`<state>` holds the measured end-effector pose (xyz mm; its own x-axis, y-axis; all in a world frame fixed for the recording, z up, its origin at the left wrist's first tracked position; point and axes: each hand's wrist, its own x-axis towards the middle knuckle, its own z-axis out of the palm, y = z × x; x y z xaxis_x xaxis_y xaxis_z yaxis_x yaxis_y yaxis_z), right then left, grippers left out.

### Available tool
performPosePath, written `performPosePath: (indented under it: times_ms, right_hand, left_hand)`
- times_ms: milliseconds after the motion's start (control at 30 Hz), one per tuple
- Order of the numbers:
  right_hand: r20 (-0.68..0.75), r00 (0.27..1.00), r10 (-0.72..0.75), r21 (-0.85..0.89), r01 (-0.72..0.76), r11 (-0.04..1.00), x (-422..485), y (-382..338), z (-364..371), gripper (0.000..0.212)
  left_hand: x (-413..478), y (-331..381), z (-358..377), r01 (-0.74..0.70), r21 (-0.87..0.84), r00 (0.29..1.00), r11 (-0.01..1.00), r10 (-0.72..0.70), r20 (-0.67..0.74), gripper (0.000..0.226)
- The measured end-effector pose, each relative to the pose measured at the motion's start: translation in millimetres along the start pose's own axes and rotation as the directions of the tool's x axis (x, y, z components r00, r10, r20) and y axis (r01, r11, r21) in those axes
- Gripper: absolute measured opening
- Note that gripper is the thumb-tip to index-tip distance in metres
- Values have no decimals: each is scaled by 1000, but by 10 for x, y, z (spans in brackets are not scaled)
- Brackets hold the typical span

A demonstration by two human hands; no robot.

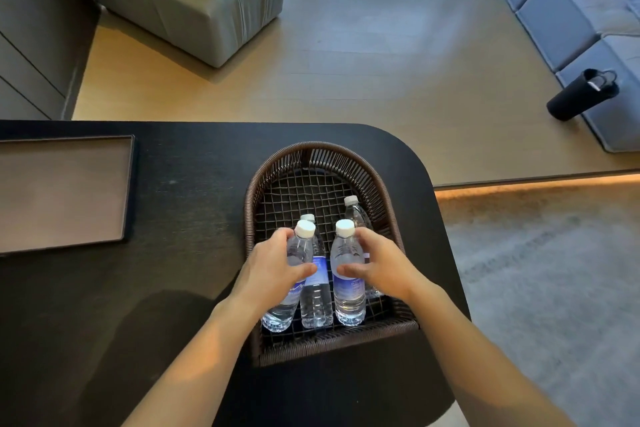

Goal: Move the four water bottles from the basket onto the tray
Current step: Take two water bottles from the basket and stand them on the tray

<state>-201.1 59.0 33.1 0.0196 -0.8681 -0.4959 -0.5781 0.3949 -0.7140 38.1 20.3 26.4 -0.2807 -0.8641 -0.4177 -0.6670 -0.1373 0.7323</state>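
While all four water bottles stood inside the wicker basket [322,156] on the dark desk [194,191], your left hand [273,267] was wrapped around the front-left bottle [294,274] and your right hand [377,263] around the front-right bottle [348,284], each gripping the upper body. Full, they probably felt weighty, with thin, smooth walls that give under a squeeze, so a grip near the shoulder looked safest. The two rear bottles [313,284] [356,215] were partly hidden, and the tray [130,191] was cut off at the left edge.
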Motion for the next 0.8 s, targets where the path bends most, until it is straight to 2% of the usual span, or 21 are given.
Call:
performPosePath:
  times_ms: [167, 300, 433, 633, 800]
  right_hand:
    - [-51, 997, -57, -32, 56, 998, -353, -25, 108, 54]
    - [-208, 967, -149, -115, 127, 985, -625, -84, 277, 53]
    - [-397, 884, -246, -198, 179, 964, -892, -229, 365, 61]
    - [-560, 744, -364, -151, 341, 928, -1405, -695, 467, 59]
    - [-578, 731, -363, -65, 402, 913, -1611, -1062, 711, 55]
  left_hand:
    - [-292, -75, -57, -89, -40, 995, 995, 87, -55, 52]
    - [-575, -104, -48, -178, -56, 974, 982, 168, -150, 44]
    - [-858, -7, -83, -285, -35, 924, 958, 265, -276, 58]
    - [-1339, 175, -392, -385, 30, 838, 922, 363, -408, 66]
    - [-1701, 53, -730, -415, 81, 781, 906, 401, -480, 62]
